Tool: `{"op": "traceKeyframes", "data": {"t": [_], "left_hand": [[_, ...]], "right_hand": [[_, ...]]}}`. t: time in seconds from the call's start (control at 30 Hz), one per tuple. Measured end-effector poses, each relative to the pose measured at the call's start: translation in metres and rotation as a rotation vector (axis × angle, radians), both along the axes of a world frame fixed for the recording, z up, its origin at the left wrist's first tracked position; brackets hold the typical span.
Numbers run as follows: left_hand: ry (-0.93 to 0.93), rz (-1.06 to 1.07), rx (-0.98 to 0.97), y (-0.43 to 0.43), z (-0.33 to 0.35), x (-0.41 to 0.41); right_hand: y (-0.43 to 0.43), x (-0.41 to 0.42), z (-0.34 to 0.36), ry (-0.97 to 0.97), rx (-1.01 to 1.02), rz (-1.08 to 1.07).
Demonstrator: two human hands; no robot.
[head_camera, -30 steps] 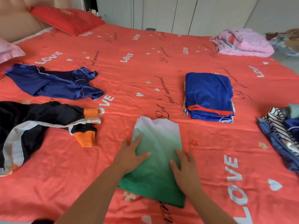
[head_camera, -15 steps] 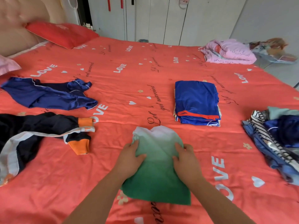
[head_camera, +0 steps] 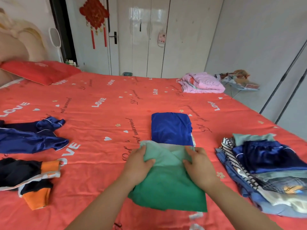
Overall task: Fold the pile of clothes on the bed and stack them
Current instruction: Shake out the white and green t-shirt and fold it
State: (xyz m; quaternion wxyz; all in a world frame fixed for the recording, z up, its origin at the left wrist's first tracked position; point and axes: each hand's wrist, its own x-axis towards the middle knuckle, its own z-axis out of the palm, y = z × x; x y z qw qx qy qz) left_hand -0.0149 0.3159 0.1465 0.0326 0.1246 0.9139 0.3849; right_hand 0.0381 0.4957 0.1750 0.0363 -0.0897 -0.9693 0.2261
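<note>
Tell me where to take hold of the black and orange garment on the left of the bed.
Pinch the black-and-orange garment at its nearer orange cuff, coming from the near side with the left hand, now gripping the green shirt. That cuff lies spread flat, closest to the person and clear of the bunched black body.

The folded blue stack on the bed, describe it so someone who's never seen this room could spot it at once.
Start at the red bedspread printed with LOVE. Near its middle, just beyond the green garment, lies the folded blue stack. Unlike the crumpled navy satin garment on the left and the jumbled pile on the right, it is a neat rectangle.
</note>
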Motion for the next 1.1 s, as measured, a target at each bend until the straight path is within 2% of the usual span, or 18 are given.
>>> {"op": "traceKeyframes", "data": {"t": [0.27, 0.4, 0.47, 0.53, 0.6, 0.73, 0.8, 0.87, 0.97, 1.03, 1.1], "left_hand": [[0.171, 0.032, 0.039, 0.072, 0.036, -0.124], [0.226, 0.058, 0.025, 0.103, 0.028, -0.196], [0.133, 0.036, -0.011, 0.114, 0.001, -0.229], [-0.003, 0.007, -0.089, 0.124, -0.032, -0.250], [-0.028, 0.027, -0.202, 0.133, -0.061, -0.260], [0.271, 0.021, -0.343, 0.152, -0.087, -0.270], [0.304, -0.005, -0.385, 0.160, -0.096, -0.282], [0.278, -0.016, -0.432, 0.167, -0.108, -0.292], [0.250, -0.014, -0.462, 0.175, -0.132, -0.301], [0.257, -0.015, -0.445, 0.176, -0.143, -0.305], [0.264, -0.011, -0.432, 0.175, -0.147, -0.308]], "right_hand": [[0.069, -0.124, 0.035, 0.190, 0.062, -0.010], [0.101, -0.201, 0.024, 0.280, 0.068, -0.032], [0.116, -0.236, -0.003, 0.217, 0.043, -0.056], [0.126, -0.260, -0.041, 0.053, 0.035, -0.073], [0.131, -0.272, -0.077, -0.038, 0.065, -0.108], [0.128, -0.287, -0.119, 0.205, 0.269, -0.021], [0.125, -0.296, -0.125, 0.288, 0.306, -0.030], [0.126, -0.306, -0.121, 0.308, 0.199, -0.086], [0.134, -0.328, -0.106, 0.333, -0.124, -0.223], [0.142, -0.346, -0.099, 0.246, -0.251, -0.290], [0.143, -0.361, -0.095, 0.171, -0.403, -0.248]]}}
